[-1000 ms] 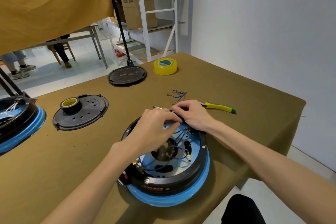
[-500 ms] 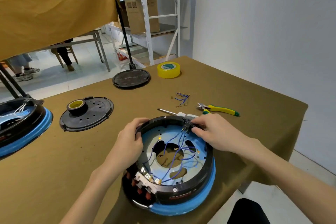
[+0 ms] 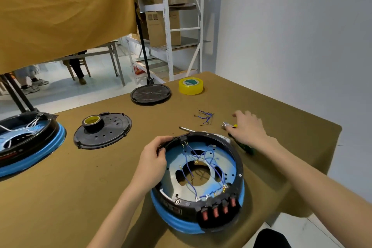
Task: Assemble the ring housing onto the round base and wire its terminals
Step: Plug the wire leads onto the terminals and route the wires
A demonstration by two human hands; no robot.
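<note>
**A:** Count it off for me, what's on the bench?

**B:** Two ring-and-base units. The near one is the black ring housing [image 3: 231, 147] seated on the blue round base [image 3: 181, 225], at the front edge of the table [image 3: 80, 197]. A second assembled unit [image 3: 26, 141] sits at the far left, white wires inside. Two loose black discs: a perforated cover [image 3: 112, 133] and a ribbed disc [image 3: 151, 93] further back.

**A:** Tape?

**B:** Two rolls. A yellow tape roll [image 3: 190, 86] stands on the cloth near the far edge, and a black tape roll [image 3: 93, 123] rests on the perforated cover.

**A:** Switches, wires?

**B:** Four red rocker switches [image 3: 219, 210] in a row on the ring's near side. Blue wires [image 3: 201, 159] loop across the inside to terminals. A small bundle of wire offcuts [image 3: 205, 117] lies loose beyond it.

**A:** Hands?

**B:** Left hand [image 3: 153, 161] grips the ring's left rim, fingers curled over the edge. Right hand [image 3: 248, 129] lies over the pliers [image 3: 228, 125], fingers spread and fairly straight; a grip isn't evident. A screwdriver [image 3: 187, 129] lies just behind the ring.

**A:** The room?

**B:** Olive-brown cloth covers the table, white wall on the right, a metal shelving rack [image 3: 167, 26] with cardboard boxes behind, a mustard cloth hanging upper left.
</note>
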